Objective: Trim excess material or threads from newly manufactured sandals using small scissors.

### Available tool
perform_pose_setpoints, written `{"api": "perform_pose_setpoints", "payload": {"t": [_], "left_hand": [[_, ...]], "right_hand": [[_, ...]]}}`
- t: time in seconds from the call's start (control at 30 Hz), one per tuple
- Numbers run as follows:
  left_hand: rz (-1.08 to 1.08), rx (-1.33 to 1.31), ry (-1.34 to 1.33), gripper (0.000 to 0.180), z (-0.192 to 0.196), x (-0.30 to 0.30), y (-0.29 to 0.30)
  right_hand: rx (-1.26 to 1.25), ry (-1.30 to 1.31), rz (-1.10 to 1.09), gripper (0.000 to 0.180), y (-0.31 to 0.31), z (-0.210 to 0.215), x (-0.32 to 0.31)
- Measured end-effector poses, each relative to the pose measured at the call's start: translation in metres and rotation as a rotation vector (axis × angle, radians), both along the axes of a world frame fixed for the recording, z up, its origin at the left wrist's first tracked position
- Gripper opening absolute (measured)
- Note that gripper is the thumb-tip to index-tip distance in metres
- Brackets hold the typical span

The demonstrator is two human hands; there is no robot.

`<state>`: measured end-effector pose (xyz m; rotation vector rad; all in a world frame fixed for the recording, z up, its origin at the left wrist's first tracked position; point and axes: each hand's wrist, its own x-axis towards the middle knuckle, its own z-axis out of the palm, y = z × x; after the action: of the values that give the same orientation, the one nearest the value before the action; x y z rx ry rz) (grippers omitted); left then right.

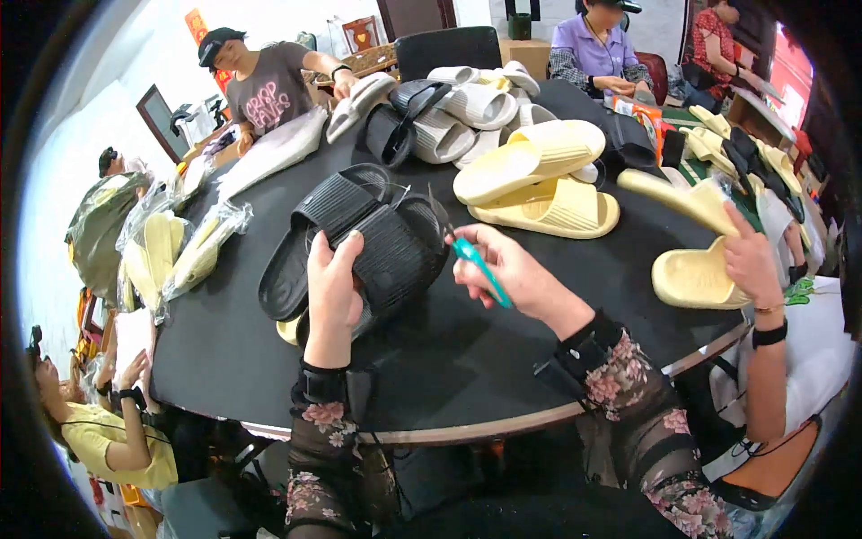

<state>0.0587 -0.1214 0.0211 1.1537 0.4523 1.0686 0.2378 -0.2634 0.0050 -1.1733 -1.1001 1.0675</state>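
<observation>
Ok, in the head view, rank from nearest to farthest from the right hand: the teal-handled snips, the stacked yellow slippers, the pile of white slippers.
1. Teal-handled snips: held in the right hand.
2. Stacked yellow slippers: just beyond it, mid-table.
3. Pile of white slippers: far side of the table.

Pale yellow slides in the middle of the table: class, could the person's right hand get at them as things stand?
Probably yes: the right hand, holding small teal scissors, has bare black table between it and the yellow slides.
</observation>
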Motion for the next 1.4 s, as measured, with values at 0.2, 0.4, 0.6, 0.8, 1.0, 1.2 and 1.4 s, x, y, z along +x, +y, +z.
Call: {"api": "perform_pose_setpoints", "payload": {"t": [0.2, 0.4, 0.6, 0.8, 1.0, 1.2, 1.4], "left_hand": [[0.092, 0.158, 0.006, 0.035, -0.006, -0.008, -0.003], [0.18, 0.21, -0.045, 0.031, -0.009, -0.014, -0.002], [0.243, 0.28, -0.023, 0.03, -0.012, -0.011, -0.002], [0.221, 0.331, -0.053, 0.031, -0.011, -0.01, -0.007], [0.197, 0.367, 0.077, 0.038, -0.018, -0.012, -0.007], [0.184, 0.304, 0.013, 0.038, -0.01, -0.003, -0.021], [0.157, 0.382, 0.085, 0.042, -0.018, -0.004, -0.014]], "right_hand": [[0.088, -0.309, -0.037, 0.049, 0.0, -0.015, -0.013], [0.063, -0.337, -0.022, 0.042, 0.001, -0.016, -0.017], [0.126, -0.546, -0.091, 0.038, -0.002, -0.018, -0.011], [0.09, -0.454, -0.069, 0.036, -0.005, -0.015, -0.012], [0.133, -0.53, -0.116, 0.036, -0.003, -0.02, -0.013], [0.171, -0.493, -0.144, 0.034, -0.004, -0.021, -0.012], [0.106, -0.584, -0.129, 0.03, -0.005, -0.017, -0.01]]}}
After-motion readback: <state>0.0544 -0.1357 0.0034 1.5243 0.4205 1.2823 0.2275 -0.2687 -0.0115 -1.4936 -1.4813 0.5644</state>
